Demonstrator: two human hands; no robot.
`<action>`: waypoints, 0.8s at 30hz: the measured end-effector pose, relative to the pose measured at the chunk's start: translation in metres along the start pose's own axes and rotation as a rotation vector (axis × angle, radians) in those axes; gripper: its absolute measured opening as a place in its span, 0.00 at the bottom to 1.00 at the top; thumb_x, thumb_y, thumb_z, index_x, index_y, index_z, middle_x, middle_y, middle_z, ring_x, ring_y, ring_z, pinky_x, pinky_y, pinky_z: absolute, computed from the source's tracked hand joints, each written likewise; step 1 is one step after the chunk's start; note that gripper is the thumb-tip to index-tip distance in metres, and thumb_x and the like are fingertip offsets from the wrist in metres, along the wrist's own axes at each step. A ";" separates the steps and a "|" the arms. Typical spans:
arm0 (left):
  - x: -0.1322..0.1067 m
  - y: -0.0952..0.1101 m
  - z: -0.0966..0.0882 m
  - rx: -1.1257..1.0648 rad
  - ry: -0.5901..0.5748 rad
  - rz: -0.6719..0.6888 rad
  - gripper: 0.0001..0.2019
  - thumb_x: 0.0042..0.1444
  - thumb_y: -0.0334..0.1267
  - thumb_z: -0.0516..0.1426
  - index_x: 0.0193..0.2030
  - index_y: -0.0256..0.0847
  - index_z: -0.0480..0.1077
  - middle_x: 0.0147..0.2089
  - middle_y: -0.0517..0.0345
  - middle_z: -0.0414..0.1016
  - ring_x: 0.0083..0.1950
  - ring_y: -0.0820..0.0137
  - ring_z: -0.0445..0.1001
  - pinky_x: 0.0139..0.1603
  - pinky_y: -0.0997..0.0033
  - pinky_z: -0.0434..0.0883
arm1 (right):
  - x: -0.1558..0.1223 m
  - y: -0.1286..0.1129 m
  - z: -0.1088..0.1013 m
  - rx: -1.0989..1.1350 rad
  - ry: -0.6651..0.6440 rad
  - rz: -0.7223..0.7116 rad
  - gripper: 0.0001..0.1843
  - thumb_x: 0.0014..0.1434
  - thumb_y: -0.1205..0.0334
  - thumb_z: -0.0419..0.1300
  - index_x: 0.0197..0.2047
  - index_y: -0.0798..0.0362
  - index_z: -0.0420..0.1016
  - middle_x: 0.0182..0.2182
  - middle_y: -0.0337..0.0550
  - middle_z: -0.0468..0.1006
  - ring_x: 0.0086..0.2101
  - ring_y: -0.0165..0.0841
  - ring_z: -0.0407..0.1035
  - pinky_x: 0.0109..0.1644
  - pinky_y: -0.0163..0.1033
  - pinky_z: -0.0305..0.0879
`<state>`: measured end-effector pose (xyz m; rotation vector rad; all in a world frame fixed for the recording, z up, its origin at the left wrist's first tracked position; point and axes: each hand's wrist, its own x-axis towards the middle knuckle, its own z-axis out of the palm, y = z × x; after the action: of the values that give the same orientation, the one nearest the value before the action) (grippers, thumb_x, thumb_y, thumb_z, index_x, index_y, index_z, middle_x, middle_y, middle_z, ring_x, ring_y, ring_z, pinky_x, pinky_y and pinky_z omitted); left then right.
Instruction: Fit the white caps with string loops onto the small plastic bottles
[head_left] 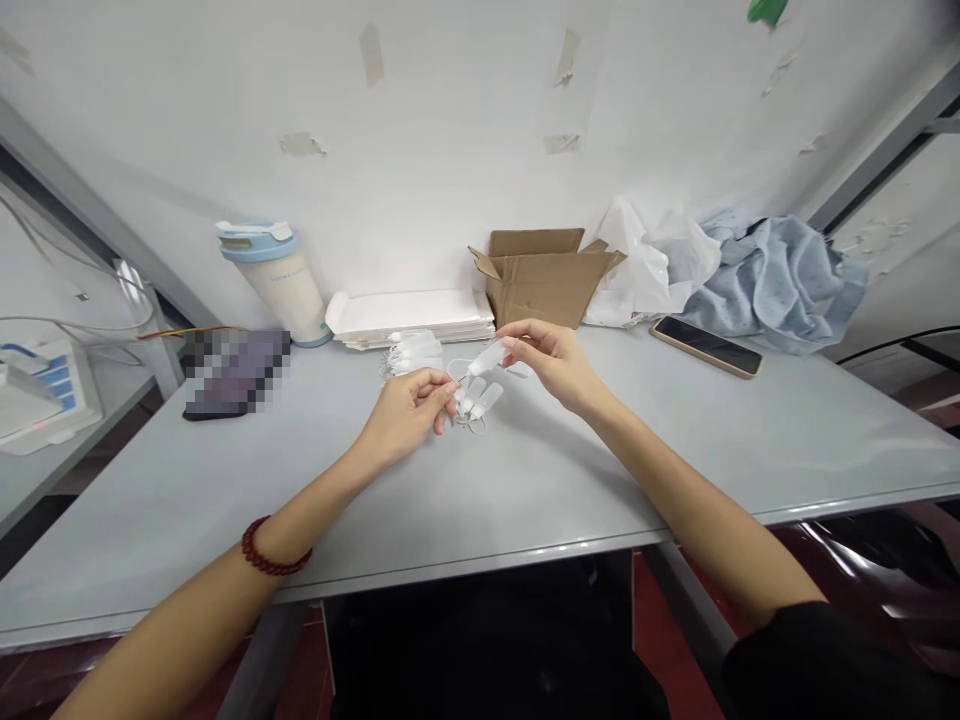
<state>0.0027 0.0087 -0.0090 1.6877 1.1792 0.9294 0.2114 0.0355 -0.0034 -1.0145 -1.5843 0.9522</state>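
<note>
My right hand (551, 362) pinches a small white plastic piece (487, 357) with a thin white cord running from it. My left hand (409, 412) is closed in a pinch on that cord at the piece's near end. Both hands hover just above the grey table (525, 480). Under them lie two or three more small white pieces (480, 402) with cords. A loose pile of the same white pieces (414, 350) rests a little further back, to the left. A red bead bracelet (268, 555) is on my left wrist.
Along the wall stand a blue-lidded tumbler (279, 280), a stack of flat white packets (409, 315), an open cardboard box (541, 275), a white plastic bag (641, 262) and a blue cloth (784, 278). A phone (705, 346) lies at right, a blurred dark object (232, 372) at left.
</note>
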 end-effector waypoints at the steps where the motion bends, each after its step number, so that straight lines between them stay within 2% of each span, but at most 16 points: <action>1: 0.000 0.000 0.000 -0.001 -0.001 0.001 0.10 0.57 0.42 0.56 0.33 0.36 0.70 0.25 0.62 0.72 0.19 0.78 0.65 0.26 0.74 0.66 | 0.000 0.000 0.000 0.004 0.000 0.000 0.14 0.56 0.53 0.61 0.39 0.55 0.75 0.29 0.40 0.75 0.32 0.31 0.72 0.39 0.39 0.67; 24: -0.002 0.001 0.001 0.020 -0.011 0.007 0.09 0.58 0.41 0.55 0.33 0.36 0.69 0.25 0.62 0.71 0.20 0.77 0.65 0.27 0.74 0.65 | 0.001 0.002 0.001 0.019 -0.004 -0.027 0.13 0.56 0.54 0.60 0.39 0.55 0.75 0.29 0.41 0.75 0.31 0.31 0.72 0.39 0.40 0.67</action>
<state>0.0028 0.0066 -0.0087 1.7114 1.1793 0.9142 0.2104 0.0367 -0.0055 -0.9755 -1.5857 0.9500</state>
